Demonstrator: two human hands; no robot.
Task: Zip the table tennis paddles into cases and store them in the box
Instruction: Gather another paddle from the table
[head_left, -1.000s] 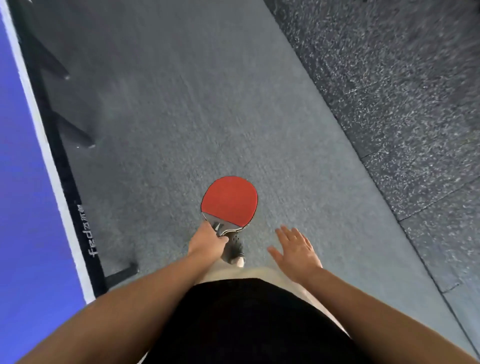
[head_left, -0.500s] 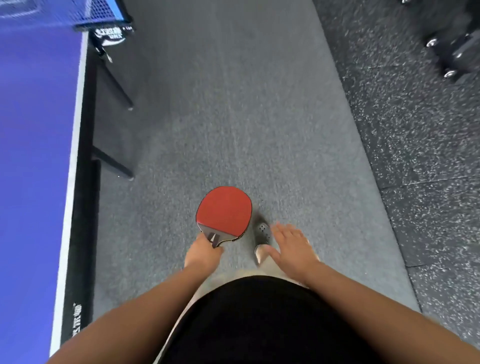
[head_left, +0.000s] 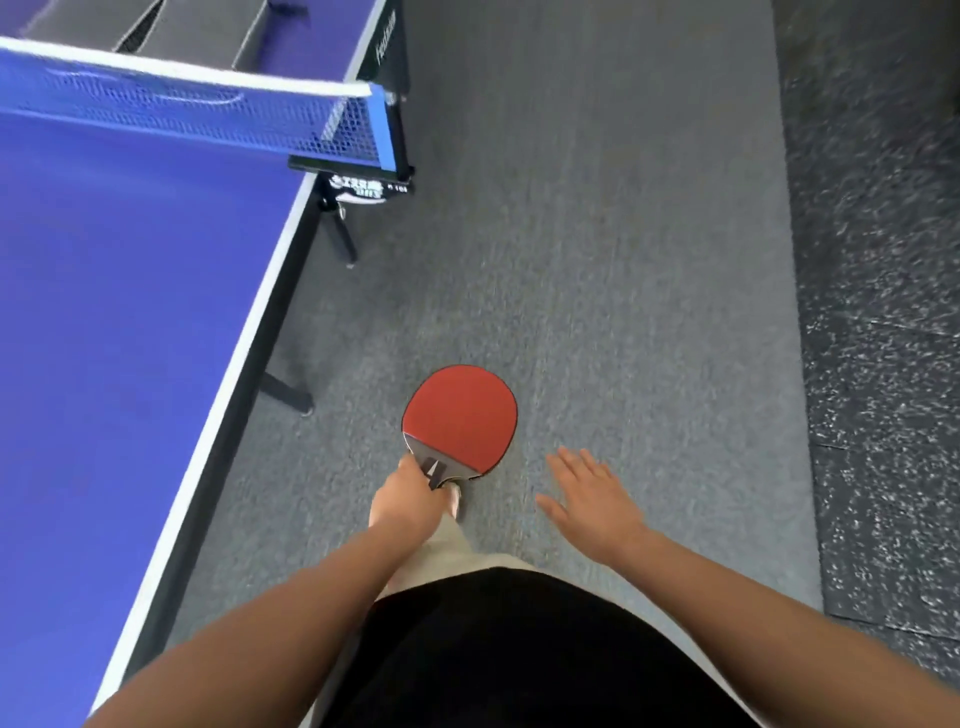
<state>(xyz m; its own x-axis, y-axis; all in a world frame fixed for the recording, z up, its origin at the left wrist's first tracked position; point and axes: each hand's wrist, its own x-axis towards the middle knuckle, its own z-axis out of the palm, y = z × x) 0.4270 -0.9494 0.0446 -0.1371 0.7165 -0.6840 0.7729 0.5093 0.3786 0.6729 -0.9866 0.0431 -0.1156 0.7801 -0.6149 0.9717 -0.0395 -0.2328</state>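
— Where is the paddle?
— The red-faced paddle (head_left: 461, 415) is in the left hand (head_left: 408, 501), fingers wrapped around its handle, blade pointing away over the grey floor mat (head_left: 597, 260).
— And the other hand?
— The right hand (head_left: 592, 501) is empty, fingers spread, just right of the paddle and not touching it.
— What's nearby?
— The blue tabletop (head_left: 130, 312) runs along the left, with its net (head_left: 197, 111) at the far end.
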